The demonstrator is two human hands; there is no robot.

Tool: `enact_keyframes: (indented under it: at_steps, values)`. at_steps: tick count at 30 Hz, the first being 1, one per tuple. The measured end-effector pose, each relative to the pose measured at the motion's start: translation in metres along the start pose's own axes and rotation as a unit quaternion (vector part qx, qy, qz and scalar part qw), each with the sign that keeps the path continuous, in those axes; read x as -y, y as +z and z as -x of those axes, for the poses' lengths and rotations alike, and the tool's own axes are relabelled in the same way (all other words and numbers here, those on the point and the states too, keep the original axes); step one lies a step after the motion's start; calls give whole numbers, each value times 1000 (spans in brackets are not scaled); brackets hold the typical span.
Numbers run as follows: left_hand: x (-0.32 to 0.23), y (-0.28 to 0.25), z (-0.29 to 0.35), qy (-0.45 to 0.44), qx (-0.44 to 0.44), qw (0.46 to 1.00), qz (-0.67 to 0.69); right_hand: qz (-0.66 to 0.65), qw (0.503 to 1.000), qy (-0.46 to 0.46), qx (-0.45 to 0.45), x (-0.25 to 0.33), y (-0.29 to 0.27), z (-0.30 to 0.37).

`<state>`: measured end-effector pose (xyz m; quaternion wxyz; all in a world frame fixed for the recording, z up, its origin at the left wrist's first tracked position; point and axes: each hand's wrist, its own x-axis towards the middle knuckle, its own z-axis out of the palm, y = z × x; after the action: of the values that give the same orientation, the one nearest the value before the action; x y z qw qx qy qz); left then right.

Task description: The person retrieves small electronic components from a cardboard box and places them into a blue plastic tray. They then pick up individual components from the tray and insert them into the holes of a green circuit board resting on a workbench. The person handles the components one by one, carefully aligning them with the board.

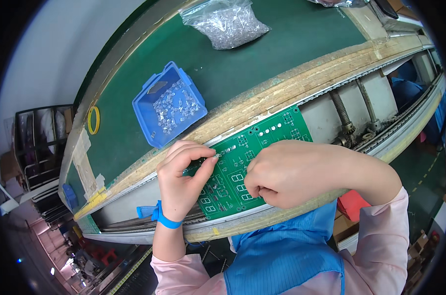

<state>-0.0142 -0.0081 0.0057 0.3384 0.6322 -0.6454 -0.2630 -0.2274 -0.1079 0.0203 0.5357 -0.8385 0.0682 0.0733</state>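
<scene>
A green circuit board (232, 209) with white printed digit outlines lies across the rails in front of me. My left hand (181, 169), a blue band at its wrist, is over the board's left part. Its thumb and index finger pinch a small clear LED (217, 156) at the board's surface. My right hand (284, 172) is closed above the middle of the board, fingers curled under; whatever they hold is hidden. Several round whitish LEDs (270, 131) stand in a row near the far edge.
Beyond the wooden ledge (262, 96), a blue bin (145, 105) of loose clear LEDs sits on the green mat. A clear bag (228, 24) of small parts lies farther back. A yellow tape ring (93, 120) is at left. Rails and a threaded rod (342, 110) run to the right.
</scene>
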Motion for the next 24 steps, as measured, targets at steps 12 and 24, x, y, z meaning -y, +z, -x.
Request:
enact_keyframes:
  at_steps: [12, 24]
  values:
    - [-10, 9, -5, 54, -13, 991, -124, 34, 996, -46, -73, -8, 11, -1]
    - [-9, 10, -6, 72, -9, 989, -127, 41, 998, -29, -49, -7, 11, -1]
